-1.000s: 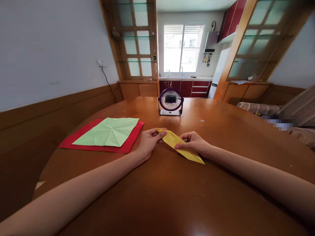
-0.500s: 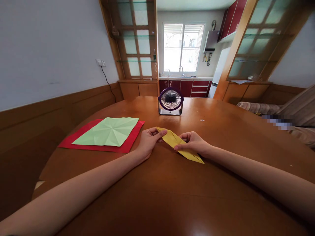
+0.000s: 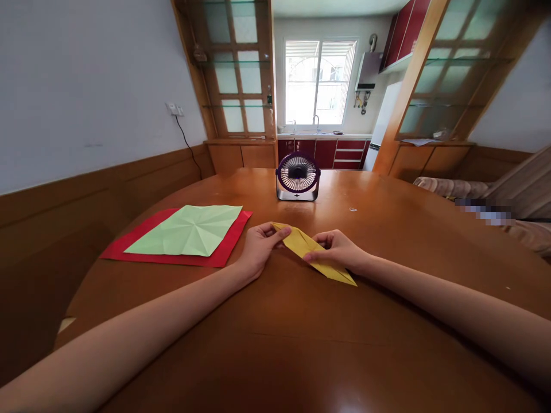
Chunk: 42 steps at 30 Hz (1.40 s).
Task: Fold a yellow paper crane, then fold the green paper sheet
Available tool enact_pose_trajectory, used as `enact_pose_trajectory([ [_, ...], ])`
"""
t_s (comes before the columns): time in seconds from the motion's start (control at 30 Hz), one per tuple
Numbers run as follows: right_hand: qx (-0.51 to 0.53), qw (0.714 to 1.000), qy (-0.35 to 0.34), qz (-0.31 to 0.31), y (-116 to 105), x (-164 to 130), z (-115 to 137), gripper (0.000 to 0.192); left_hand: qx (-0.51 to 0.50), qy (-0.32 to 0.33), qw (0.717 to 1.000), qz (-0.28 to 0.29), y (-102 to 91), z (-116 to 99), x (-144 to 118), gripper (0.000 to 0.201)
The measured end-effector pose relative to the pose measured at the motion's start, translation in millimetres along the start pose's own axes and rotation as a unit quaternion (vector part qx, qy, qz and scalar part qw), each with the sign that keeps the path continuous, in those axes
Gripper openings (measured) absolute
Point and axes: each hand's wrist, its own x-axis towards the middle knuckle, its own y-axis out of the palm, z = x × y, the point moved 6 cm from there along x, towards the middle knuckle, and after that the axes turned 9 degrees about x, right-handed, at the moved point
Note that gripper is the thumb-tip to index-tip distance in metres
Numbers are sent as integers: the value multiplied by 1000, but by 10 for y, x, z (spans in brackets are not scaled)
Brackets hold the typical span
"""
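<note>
The yellow folded paper (image 3: pixel 298 243) lies aslant on the near side of the desk fan (image 3: pixel 298 174), one pointed end toward it, the other away. The left hand (image 3: pixel 258 246) pinches the end nearer the fan, thumb on top; the right hand (image 3: pixel 342 250) is clamped farther along, its thumb across the creases. If the two pulled unevenly, I'd say the layers might skew or a point tear; too hard a thumb could leave a stray crease. Left of the fan and nearer me, a creased light-green sheet (image 3: pixel 189 229) sits on a red sheet (image 3: pixel 231 238). A draught from the fan (I can't tell whether it's running) could lift both loose sheets across the wooden table (image 3: pixel 267 355).
</note>
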Motion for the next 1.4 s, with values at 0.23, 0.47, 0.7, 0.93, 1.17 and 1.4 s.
enact_pose_trajectory([
  [0.23,16,1000,-8,-20,-54,0,-20,43,4,11,1000,-7,-39,-6,21,31],
  [0.47,9,998,-37,-55,-65,-25,-15,42,4,-1,1000,3,-8,3,2,32],
  [0.7,19,998,-24,-55,-90,-55,-29,39,-6,-13,1000,-1,-31,22,15,32],
  [0.93,20,995,-84,-57,-67,-42,39,34,5,-10,1000,-12,-62,-17,23,31],
  [1.17,-130,971,-163,-114,-145,-28,132,24,208,57,976,-11,-162,-36,104,28],
  [1.4,-304,927,-187,-112,-44,-49,153,18,514,162,842,6,-165,-132,145,25],
])
